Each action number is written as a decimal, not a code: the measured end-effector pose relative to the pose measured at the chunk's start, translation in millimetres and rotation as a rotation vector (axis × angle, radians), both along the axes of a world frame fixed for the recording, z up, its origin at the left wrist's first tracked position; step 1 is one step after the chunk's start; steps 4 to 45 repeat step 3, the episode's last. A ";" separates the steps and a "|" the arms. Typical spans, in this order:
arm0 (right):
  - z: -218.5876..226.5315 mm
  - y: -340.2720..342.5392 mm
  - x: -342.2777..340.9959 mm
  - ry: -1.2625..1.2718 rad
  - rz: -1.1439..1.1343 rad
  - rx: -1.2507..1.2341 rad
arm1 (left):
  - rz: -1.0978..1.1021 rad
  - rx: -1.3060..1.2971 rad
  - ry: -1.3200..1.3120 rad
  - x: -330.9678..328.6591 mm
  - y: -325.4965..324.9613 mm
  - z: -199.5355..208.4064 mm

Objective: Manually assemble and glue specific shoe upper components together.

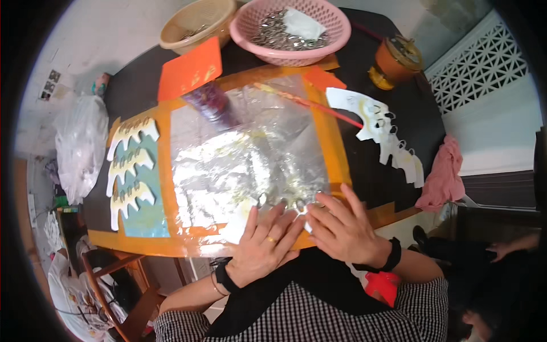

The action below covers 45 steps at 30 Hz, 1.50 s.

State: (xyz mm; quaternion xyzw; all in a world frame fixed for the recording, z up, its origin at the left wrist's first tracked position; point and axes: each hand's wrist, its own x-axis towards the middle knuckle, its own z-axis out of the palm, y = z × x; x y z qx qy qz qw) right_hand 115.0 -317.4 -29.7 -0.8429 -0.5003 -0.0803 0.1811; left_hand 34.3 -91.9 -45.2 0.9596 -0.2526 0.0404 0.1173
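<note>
My left hand (268, 242) lies flat at the near edge of a clear plastic sheet (211, 154), fingers spread. Beside it my right hand (346, 231) also rests with its fingers stretched out. Both sets of fingertips touch a white cut-out piece (232, 232), which they largely cover. A small metal loop (300, 208) shows between the two hands at the piece's far edge. Shiny yellowish smears mark the sheet in front of my fingers. Across the sheet's far right part lies a brush (310, 104) with a red handle.
Similar white pieces with metal loops lie on a blue-green board (142, 219) at left; more (370, 117) overlap at right. An orange card (191, 68) covers a purple jar (212, 105). Behind stand a pink basket (250, 43) of metal parts and an amber pot (393, 62). Another person's hand (502, 249) shows at right.
</note>
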 end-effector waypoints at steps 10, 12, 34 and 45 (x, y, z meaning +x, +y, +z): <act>5.3 4.1 16.1 -0.112 0.004 -0.013 | 0.004 0.011 -0.035 14.5 5.0 6.6; 5.3 4.1 16.1 -0.112 0.004 -0.013 | 0.004 0.011 -0.035 14.5 5.0 6.6; 5.3 4.1 16.1 -0.112 0.004 -0.013 | 0.004 0.011 -0.035 14.5 5.0 6.6; 5.3 4.1 16.1 -0.112 0.004 -0.013 | 0.004 0.011 -0.035 14.5 5.0 6.6</act>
